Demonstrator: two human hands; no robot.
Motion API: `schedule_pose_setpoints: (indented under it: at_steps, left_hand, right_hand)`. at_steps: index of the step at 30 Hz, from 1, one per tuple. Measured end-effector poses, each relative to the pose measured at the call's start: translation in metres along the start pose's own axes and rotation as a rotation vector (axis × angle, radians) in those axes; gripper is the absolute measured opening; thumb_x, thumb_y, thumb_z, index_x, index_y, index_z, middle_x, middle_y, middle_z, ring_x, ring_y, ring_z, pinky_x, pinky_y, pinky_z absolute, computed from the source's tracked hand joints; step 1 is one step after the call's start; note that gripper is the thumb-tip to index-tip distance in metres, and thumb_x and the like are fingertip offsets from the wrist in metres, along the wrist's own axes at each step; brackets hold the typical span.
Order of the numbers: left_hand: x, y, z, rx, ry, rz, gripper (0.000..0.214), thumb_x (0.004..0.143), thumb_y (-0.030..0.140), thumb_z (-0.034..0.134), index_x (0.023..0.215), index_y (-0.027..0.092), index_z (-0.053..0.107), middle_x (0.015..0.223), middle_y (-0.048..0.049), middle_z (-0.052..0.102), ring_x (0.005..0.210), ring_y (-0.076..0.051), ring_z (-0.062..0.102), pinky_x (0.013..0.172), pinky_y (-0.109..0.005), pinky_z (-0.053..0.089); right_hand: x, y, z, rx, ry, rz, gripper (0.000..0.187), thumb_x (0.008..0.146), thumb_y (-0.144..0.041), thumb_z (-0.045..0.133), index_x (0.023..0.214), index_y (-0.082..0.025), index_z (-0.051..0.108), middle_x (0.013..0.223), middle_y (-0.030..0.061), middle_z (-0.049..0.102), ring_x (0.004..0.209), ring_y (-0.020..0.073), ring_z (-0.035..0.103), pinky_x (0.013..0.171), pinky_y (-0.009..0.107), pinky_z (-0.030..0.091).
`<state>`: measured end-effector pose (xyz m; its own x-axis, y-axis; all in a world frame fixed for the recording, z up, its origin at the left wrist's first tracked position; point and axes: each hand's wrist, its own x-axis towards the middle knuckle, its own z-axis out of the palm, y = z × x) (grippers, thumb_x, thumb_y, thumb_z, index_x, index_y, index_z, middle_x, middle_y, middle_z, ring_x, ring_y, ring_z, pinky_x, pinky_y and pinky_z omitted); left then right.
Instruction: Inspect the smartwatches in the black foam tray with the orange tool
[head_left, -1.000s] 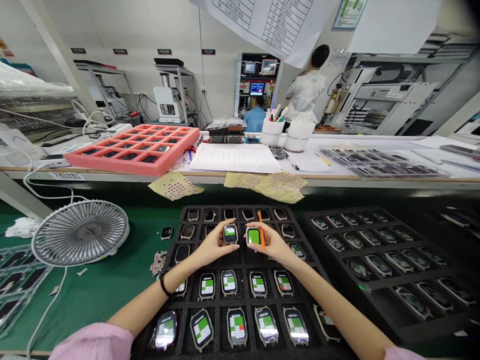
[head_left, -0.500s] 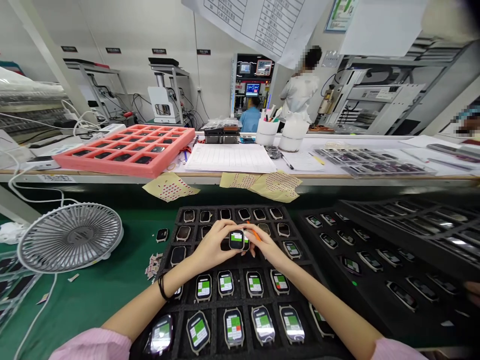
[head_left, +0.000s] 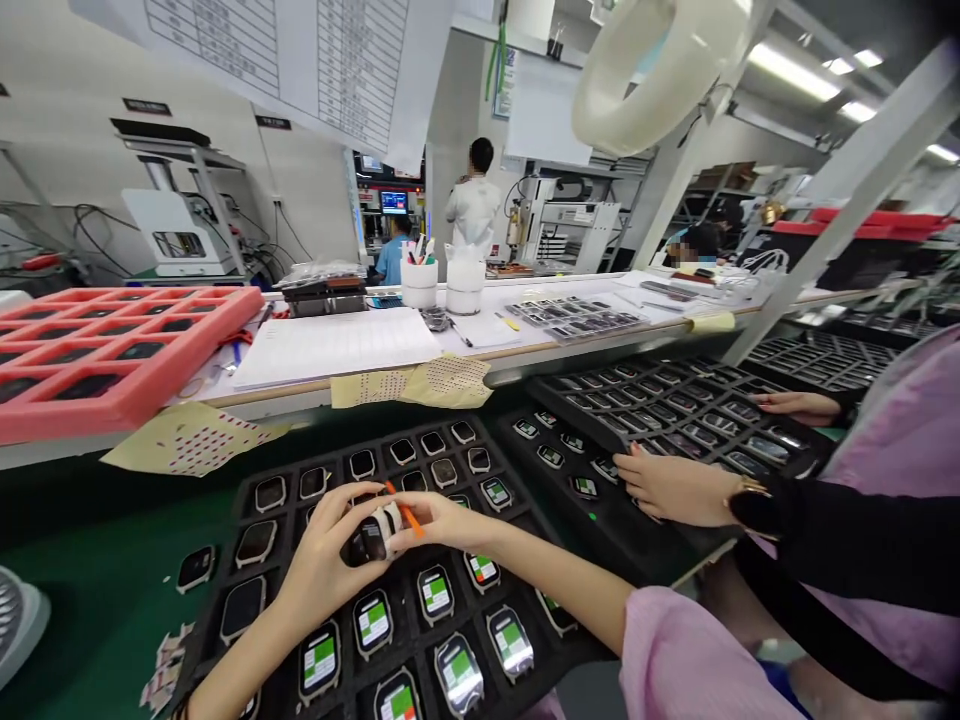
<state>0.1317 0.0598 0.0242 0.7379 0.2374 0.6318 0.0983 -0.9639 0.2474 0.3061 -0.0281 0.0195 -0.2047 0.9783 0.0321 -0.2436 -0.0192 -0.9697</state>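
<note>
My left hand (head_left: 324,562) and my right hand (head_left: 442,522) meet over a black foam tray (head_left: 341,580) of small smartwatch bodies. Between them they pinch two watch bodies (head_left: 375,535) pressed close together, dark screens showing. An orange stylus (head_left: 405,513) is tucked in my right hand's fingers. The tray's near rows hold watches (head_left: 373,622) with lit green-and-white screens; the far rows hold dark ones (head_left: 362,463).
A co-worker's hand (head_left: 671,487) in a black sleeve rests on a second black tray (head_left: 600,470) to the right, their other hand (head_left: 796,405) on a stacked tray. A pink tray (head_left: 97,350), paper sheets (head_left: 334,345) and cups (head_left: 420,283) sit on the shelf behind.
The view has swung right and tilted. My hands have stayed together on the watches, now turned so the lit screens no longer show. A co-worker's hands have come into view on the right trays.
</note>
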Motion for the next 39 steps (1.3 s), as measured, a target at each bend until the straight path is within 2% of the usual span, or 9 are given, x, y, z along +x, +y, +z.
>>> schedule_pose_setpoints:
  at_steps: [7,14,23,27,31,33,35,37,39]
  left_hand:
    - [0.002,0.009,-0.002,-0.084,0.03,0.032,0.041,0.073,0.021,0.067,0.112,0.026,0.057,0.109,-0.0076,0.062,0.099,-0.025,0.06,0.084,-0.038,0.051]
    - [0.002,0.015,-0.004,-0.145,-0.007,-0.007,0.041,0.072,0.016,0.066,0.111,0.023,0.057,0.107,-0.0078,0.065,0.099,-0.024,0.061,0.085,-0.037,0.049]
    - [-0.001,0.018,0.0,-0.251,-0.043,-0.088,0.045,0.067,0.019,0.071,0.11,0.021,0.06,0.112,-0.0094,0.065,0.103,-0.025,0.058,0.09,-0.039,0.045]
    - [-0.002,0.019,0.001,-0.283,-0.077,-0.114,0.045,0.069,0.022,0.07,0.112,0.023,0.06,0.114,-0.0092,0.064,0.105,-0.026,0.058,0.092,-0.041,0.043]
    - [-0.002,0.017,0.001,-0.303,-0.057,-0.122,0.046,0.067,0.019,0.071,0.112,0.022,0.06,0.115,-0.01,0.063,0.107,-0.026,0.057,0.092,-0.042,0.044]
    - [-0.002,0.015,0.0,-0.302,-0.039,-0.139,0.048,0.067,0.018,0.071,0.113,0.023,0.06,0.12,-0.0109,0.06,0.112,-0.027,0.054,0.095,-0.044,0.043]
    - [-0.003,0.013,0.0,-0.301,-0.026,-0.178,0.047,0.068,0.019,0.072,0.113,0.023,0.06,0.122,-0.0113,0.058,0.115,-0.028,0.053,0.097,-0.044,0.043]
    - [-0.004,0.011,0.0,-0.31,-0.033,-0.238,0.046,0.068,0.022,0.073,0.113,0.022,0.06,0.118,-0.0105,0.061,0.111,-0.026,0.056,0.095,-0.042,0.046]
    - [-0.006,0.009,0.0,-0.32,-0.058,-0.304,0.047,0.068,0.024,0.074,0.113,0.021,0.06,0.112,-0.0089,0.066,0.104,-0.025,0.062,0.092,-0.04,0.048]
  right_hand:
    - [0.0,0.004,-0.003,0.114,-0.065,0.064,0.057,0.051,-0.042,0.084,0.101,-0.019,0.068,0.087,0.0,0.065,0.074,0.0114,0.058,0.075,0.026,0.045]
    - [-0.006,0.003,0.001,0.152,-0.076,0.008,0.051,0.062,-0.033,0.081,0.107,-0.018,0.065,0.089,0.0025,0.067,0.082,0.0154,0.063,0.08,0.029,0.046]
    - [-0.009,0.003,0.012,0.117,0.074,0.004,0.046,0.059,-0.025,0.082,0.102,-0.019,0.065,0.088,0.0027,0.07,0.084,0.0187,0.065,0.082,0.034,0.049]
    - [-0.011,0.005,0.013,0.097,0.09,0.006,0.042,0.061,-0.026,0.08,0.1,-0.019,0.065,0.087,0.0026,0.07,0.083,0.0184,0.065,0.08,0.032,0.049]
    - [-0.006,0.008,0.009,0.061,0.082,0.001,0.047,0.06,-0.031,0.082,0.103,-0.02,0.065,0.091,0.0034,0.071,0.087,0.0198,0.065,0.082,0.034,0.05]
    - [-0.004,0.005,0.004,-0.004,0.149,-0.047,0.047,0.063,-0.036,0.08,0.105,-0.022,0.065,0.096,0.0041,0.071,0.09,0.0207,0.066,0.085,0.036,0.049]
    - [-0.006,-0.001,-0.001,-0.073,0.278,-0.139,0.041,0.074,-0.044,0.071,0.108,-0.022,0.064,0.094,0.0052,0.073,0.087,0.0209,0.068,0.085,0.038,0.05]
    - [-0.011,-0.007,-0.006,-0.11,0.391,-0.243,0.042,0.085,-0.052,0.054,0.111,-0.02,0.063,0.081,0.0066,0.074,0.071,0.0215,0.07,0.077,0.04,0.053]
    - [-0.02,-0.012,-0.008,-0.124,0.43,-0.329,0.049,0.088,-0.056,0.043,0.104,-0.016,0.067,0.064,0.0067,0.072,0.054,0.0222,0.067,0.064,0.04,0.054]
